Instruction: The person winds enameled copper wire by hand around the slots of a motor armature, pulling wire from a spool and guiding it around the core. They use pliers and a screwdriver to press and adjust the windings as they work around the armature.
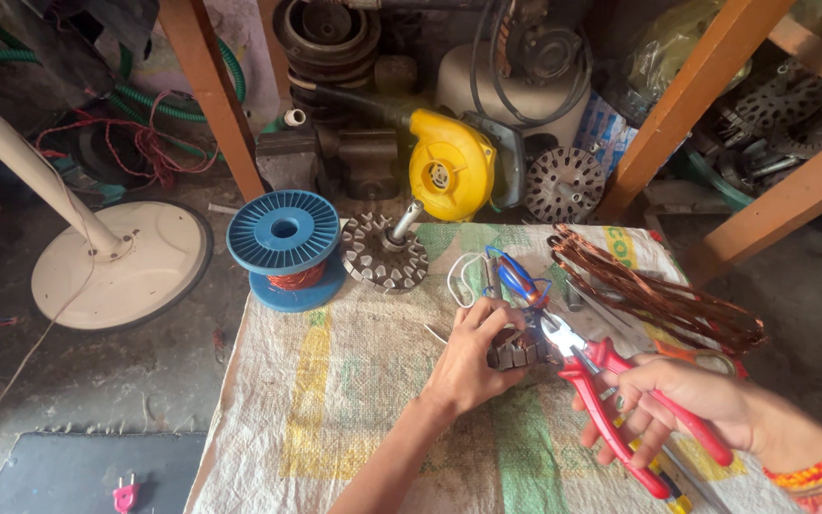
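Note:
My left hand [469,357] grips a small dark metal motor stator [518,348] on the woven sack mat [354,400]. My right hand [692,400] holds red-handled pliers [611,400], whose jaws touch the stator's right side. Just behind the stator lie blue-handled cutters [516,274] and a loop of white wire [460,276]. A bundle of copper wire [663,300] lies to the right of them.
A blue spool of copper wire [284,246] and a toothed rotor with shaft [384,252] sit at the mat's far edge. Behind stand a yellow blower [449,164], wooden legs [211,90] and motor parts. A white fan base [121,262] is left. A pink plug [126,495] lies bottom left.

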